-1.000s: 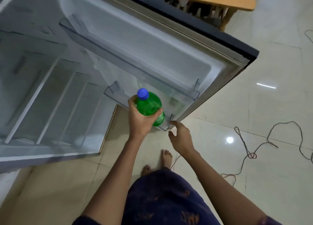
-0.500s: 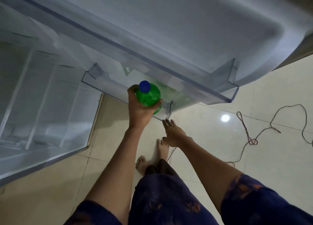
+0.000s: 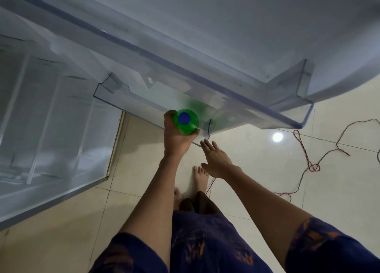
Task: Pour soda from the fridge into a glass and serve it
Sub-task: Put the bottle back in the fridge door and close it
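A green soda bottle with a blue cap stands upright, seen from straight above, at the near end of the lower door bin of the open fridge door. My left hand is shut around its shoulder. My right hand hovers flat with fingers spread, just below the bin's near corner and holding nothing. The bottle's lower body is hidden under my hand. No glass is in view.
The open fridge compartment with its shelves fills the left. The fridge door's upper shelf juts out at the right. A tangled cord lies on the shiny tiled floor at the right. My bare feet stand below the hands.
The view has tilted further down and closer to the door. The bottle now shows from straight above. My right hand has flattened and slid slightly lower right, off the bin's corner.
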{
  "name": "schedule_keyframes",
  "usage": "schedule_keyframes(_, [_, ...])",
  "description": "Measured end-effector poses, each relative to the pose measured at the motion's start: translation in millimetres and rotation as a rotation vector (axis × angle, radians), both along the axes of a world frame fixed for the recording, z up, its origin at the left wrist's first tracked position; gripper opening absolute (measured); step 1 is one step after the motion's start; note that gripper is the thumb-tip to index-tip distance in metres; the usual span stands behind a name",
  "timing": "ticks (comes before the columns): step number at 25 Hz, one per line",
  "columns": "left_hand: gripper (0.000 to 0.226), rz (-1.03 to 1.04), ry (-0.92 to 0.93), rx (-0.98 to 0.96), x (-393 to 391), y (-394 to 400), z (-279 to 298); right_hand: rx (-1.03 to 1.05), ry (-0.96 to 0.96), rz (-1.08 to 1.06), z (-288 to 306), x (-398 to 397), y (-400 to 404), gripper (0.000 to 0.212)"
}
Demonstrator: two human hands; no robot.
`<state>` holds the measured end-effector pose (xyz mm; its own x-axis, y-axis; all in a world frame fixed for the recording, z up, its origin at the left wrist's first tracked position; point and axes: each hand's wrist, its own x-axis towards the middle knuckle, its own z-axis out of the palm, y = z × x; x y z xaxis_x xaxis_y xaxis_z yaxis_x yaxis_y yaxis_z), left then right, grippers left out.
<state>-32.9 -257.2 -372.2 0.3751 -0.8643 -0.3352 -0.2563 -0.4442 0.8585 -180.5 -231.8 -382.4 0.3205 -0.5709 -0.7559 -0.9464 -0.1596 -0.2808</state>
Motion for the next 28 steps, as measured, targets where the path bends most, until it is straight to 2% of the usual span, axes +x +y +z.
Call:
schedule_keyframes(5, [0.091, -0.086, -0.014, 0.055, -0.2, 1.0, 0.2, 0.024, 0.015, 0.035, 2.8, -1.0, -1.0, 0.081])
schedule_keyframes(8, [0.092, -0.079, -0.010, 0.081, 1.5, 8.3, 10.0, -0.029, -0.059, -0.062, 21.1, -6.4, -3.0, 0.076])
schedule_keyframes(11, [0.095, -0.029, -0.002, 0.098, 1.5, 14.9, 28.8, -0.110, -0.143, -0.332, 49.6, -15.7, -9.4, 0.067])
schedule_keyframes(15, [0.091, 0.024, 0.032, 0.106, 2.8, 22.7, 68.7, -0.118, -0.329, -0.856, 90.0, -28.0, -25.4, 0.059])
schedule_keyframes(19, [0.079, 0.114, 0.082, -0.049, 6.8, 46.7, 114.9, -0.089, -0.546, -1.125, 138.6, -46.8, -13.7, 0.084])
schedule_keyframes(21, [0.073, 0.143, 0.145, -0.086, 3.8, 60.6, 136.4, -0.223, -0.687, -1.135, 159.3, -57.5, -15.7, 0.092])
schedule_keyframes(24, [0.071, 0.131, 0.205, -0.148, -6.1, 81.7, 173.4, -0.407, -0.886, -0.994, 188.0, -66.2, -30.5, 0.093])
schedule_keyframes(28, [0.073, 0.047, 0.204, -0.229, -21.3, 97.4, 216.0, -0.450, -0.912, -0.982, 209.1, -60.2, -30.9, 0.079])
